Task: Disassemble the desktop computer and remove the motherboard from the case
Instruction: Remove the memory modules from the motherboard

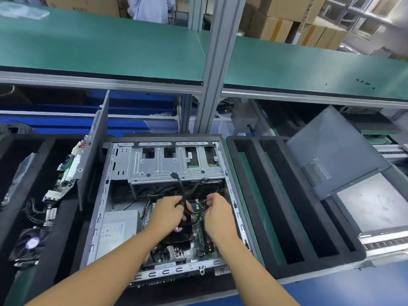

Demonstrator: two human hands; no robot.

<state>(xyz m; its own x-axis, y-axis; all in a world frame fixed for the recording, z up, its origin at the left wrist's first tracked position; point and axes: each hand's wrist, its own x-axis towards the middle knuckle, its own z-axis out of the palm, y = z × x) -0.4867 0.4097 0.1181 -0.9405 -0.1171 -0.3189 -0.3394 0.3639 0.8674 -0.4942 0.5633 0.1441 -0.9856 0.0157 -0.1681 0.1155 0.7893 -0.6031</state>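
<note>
An open desktop case lies flat in front of me with its side panel off. Inside, the green motherboard sits at the bottom right, partly hidden by my hands and a black CPU cooler. My left hand grips a bundle of black cables that rises toward the silver drive cage. My right hand pinches a thinner cable just above the board. A grey power supply fills the case's lower left.
Black foam trays flank the case: the left tray holds removed boards and a fan, the right tray has long slots. A grey side panel leans at the right. A vertical aluminium post and a green shelf stand behind.
</note>
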